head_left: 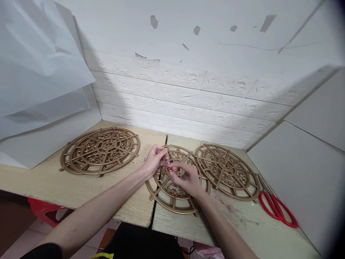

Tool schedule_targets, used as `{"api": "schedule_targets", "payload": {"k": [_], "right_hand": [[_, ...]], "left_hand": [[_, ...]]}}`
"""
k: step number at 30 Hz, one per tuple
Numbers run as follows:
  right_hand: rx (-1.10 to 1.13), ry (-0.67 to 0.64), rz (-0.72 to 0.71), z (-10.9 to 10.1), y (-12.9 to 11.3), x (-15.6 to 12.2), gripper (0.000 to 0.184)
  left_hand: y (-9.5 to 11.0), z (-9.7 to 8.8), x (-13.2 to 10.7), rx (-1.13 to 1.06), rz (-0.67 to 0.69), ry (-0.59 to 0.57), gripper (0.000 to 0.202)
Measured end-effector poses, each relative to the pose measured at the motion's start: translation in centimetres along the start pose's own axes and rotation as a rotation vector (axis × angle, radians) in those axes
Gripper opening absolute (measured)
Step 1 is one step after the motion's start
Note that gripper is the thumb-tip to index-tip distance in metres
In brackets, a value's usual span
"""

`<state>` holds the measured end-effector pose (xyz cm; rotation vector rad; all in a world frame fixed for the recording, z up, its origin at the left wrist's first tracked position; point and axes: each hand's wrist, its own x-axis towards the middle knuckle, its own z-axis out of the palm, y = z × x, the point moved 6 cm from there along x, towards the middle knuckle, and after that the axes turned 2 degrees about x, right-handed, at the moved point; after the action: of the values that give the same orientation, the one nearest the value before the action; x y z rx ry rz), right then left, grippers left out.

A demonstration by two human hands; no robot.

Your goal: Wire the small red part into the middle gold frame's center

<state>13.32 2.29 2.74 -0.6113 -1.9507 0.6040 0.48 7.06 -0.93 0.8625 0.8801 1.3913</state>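
Observation:
Between my two hands is a small, slim red cylinder [167, 162] with white and blue print; whether it is a battery or a tube I cannot tell. The fingertips of my left hand [156, 161] pinch its upper end. Thumb and fingers of my right hand [187, 178] close on its lower end. Below both hands lies a round gold openwork disc [174, 207] with scroll ornaments and a ring-and-spoke frame, its middle partly covered by the hands.
More gold openwork discs lie flat at left [91, 170] and right [234, 194], with thin wires at their centres. Red-handled scissors [279, 210] rest at the right. A gap [154, 216] splits the wooden tabletop [126, 201]. Behind stands a white brick-pattern wall [175, 108].

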Motion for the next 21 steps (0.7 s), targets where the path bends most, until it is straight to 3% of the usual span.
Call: {"api": "schedule_targets", "payload": {"k": [10,16,21], "right_hand": [[-0.148,-0.182,-0.071,1.2,-0.3,-0.4,0.024],[-0.173,-0.149,-0.144,2.0,-0.6,-0.6,0.02],[-0.227,-0.119,-0.252,3.0,-1.1,-1.0,0.024]], "left_hand": [[-0.1,0.1,0.0,0.131,0.016,-0.007,0.039],[-0.5,-0.1,0.2,0.2,0.022,-0.03,0.034],[-0.4,0.7,-0.3,0.337,0.091,-0.142,0.025]]}}
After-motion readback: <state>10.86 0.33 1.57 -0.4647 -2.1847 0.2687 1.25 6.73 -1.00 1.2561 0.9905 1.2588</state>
